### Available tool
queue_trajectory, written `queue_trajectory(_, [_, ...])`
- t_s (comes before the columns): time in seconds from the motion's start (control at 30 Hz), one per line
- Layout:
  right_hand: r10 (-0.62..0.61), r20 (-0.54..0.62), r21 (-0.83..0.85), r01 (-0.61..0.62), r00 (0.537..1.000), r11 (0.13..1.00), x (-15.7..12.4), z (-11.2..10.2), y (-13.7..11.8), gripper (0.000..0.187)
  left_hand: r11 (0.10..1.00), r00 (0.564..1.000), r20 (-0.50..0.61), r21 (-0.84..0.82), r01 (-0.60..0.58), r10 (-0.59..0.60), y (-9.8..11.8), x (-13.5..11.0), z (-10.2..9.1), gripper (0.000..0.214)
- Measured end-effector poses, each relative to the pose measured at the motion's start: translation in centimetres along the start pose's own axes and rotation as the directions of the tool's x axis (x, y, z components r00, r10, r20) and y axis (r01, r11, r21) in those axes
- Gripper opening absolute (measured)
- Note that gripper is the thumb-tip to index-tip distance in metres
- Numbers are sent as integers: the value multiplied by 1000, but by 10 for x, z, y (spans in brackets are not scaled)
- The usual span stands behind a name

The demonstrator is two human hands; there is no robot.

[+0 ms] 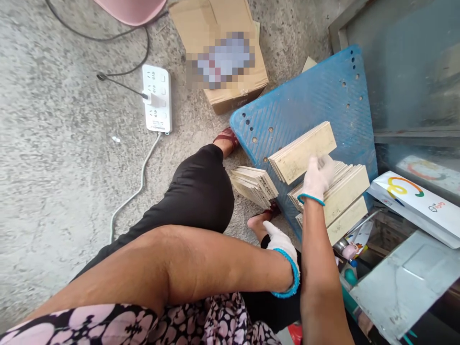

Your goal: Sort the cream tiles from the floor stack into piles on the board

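My right hand (316,178), in a white glove with a blue cuff, grips a stack of thin cream-coloured boards (301,151) and holds it over a blue plastic board (305,105). Below it on the blue board lie more stacks of the same boards (347,201). My left hand (283,249), gloved likewise, sits low beside my right forearm; its fingers are hidden behind that arm. Another fanned stack of boards (253,184) rests by my knee on the ground.
A cardboard box (219,48) lies on the concrete floor beyond the blue board. A white power strip (157,98) with a plug and cables lies to the left. White printed packages (417,201) and a grey sheet (402,282) fill the right side.
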State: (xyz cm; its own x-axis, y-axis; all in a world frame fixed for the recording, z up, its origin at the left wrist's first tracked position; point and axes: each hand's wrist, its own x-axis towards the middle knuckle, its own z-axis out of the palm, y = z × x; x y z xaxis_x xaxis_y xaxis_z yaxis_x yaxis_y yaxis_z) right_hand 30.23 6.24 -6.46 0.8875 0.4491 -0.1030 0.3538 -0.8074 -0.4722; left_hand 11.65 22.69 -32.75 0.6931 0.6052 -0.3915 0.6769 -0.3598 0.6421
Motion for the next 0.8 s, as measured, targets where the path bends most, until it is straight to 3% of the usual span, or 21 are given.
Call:
queue_trajectory(0.07, [3,-8,28,-3,1000,1000,-31,-11,10,49,1000,1000,15,10,1,-1,-1,2,3,60])
queue_trajectory(0.17, [-101,62,27,99,993,995,-88,-20,33,35,1000,1000,5,-16,3,-3,-3,3,5,64])
queue_trajectory(0.23, [-186,195,-51,200,963,979,-122,-19,50,32,999,1000,-13,-48,-3,2,-2,4,6,65])
queue_trajectory(0.33, [-191,428,-207,302,883,931,-157,-11,68,32,998,999,-36,-70,-6,3,-2,4,6,65])
queue_trajectory(0.5, [-155,542,-290,357,826,888,-174,11,74,31,999,1000,-23,-44,5,-6,-3,5,9,60])
queue_trajectory(0.8, [-72,592,-398,369,803,840,-174,33,82,34,998,1000,-20,-60,-25,24,-2,4,9,58])
